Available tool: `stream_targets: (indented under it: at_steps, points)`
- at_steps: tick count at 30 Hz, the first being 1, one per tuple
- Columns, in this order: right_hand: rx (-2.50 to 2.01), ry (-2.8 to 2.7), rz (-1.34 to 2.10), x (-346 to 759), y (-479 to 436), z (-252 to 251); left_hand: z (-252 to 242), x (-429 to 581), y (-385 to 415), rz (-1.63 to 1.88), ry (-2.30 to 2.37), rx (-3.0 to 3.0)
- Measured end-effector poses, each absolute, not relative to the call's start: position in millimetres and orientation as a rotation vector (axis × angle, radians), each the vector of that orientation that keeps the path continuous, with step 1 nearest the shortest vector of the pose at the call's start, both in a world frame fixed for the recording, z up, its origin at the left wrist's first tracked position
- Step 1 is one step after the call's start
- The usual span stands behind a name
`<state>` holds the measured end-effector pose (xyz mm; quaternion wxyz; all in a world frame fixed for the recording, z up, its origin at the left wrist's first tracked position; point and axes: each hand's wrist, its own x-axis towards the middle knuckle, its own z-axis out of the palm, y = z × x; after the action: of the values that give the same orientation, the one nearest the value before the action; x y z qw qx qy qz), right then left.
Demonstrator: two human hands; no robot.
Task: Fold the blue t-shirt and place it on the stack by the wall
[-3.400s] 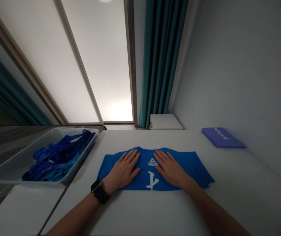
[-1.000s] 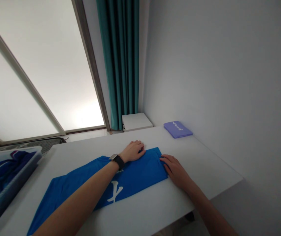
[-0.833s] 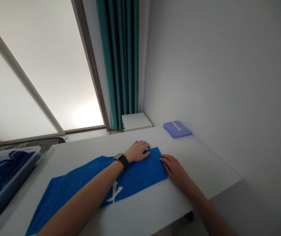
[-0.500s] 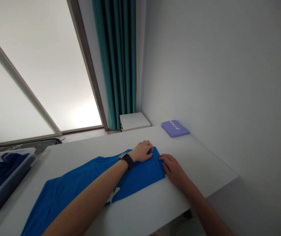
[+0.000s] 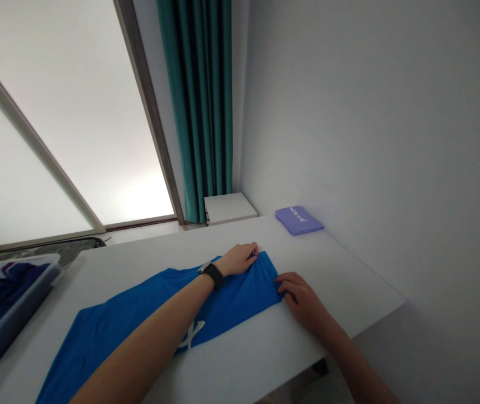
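A blue T-shirt with a white print lies folded lengthwise on the white table, stretching toward the lower left. My left hand, a dark-strapped watch on its wrist, rests across the cloth. Its thumb and fingers are closed at the far edge, near the shirt's right end. At that right end, lower down, my right hand has its fingertips pinched on the edge of the fabric. The left forearm hides part of the shirt and its print.
A folded purple garment with white lettering lies at the table's far right, beside the wall. On the left stands a clear plastic bin with blue clothes inside. Behind the table are a low white cabinet and a green curtain.
My left hand has shifted slightly left, its fingers drawn in at the far edge. My right hand has moved a little down and nearer along the shirt's right end.
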<state>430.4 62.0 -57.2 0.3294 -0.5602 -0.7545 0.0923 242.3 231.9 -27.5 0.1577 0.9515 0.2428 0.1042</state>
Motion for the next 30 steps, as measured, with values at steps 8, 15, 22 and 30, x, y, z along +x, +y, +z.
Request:
stream_targets:
  at_steps: [8, 15, 22, 30]
  points:
    - [-1.579, -2.040, 0.120, 419, 61, -52, -30, 239, 229, 0.288, 0.757, 2.747]
    - [-1.652, -2.017, 0.079, 417, 62, -57, -28, 233, 231, 0.296, 0.833, 2.774]
    - [-1.625, -2.003, 0.104, 421, 64, -62, -28, 213, 242, 0.245, 0.829, 2.742]
    - [-1.624, -1.995, 0.137, 421, 65, -60, -37, 212, 245, 0.273, 0.809, 2.769]
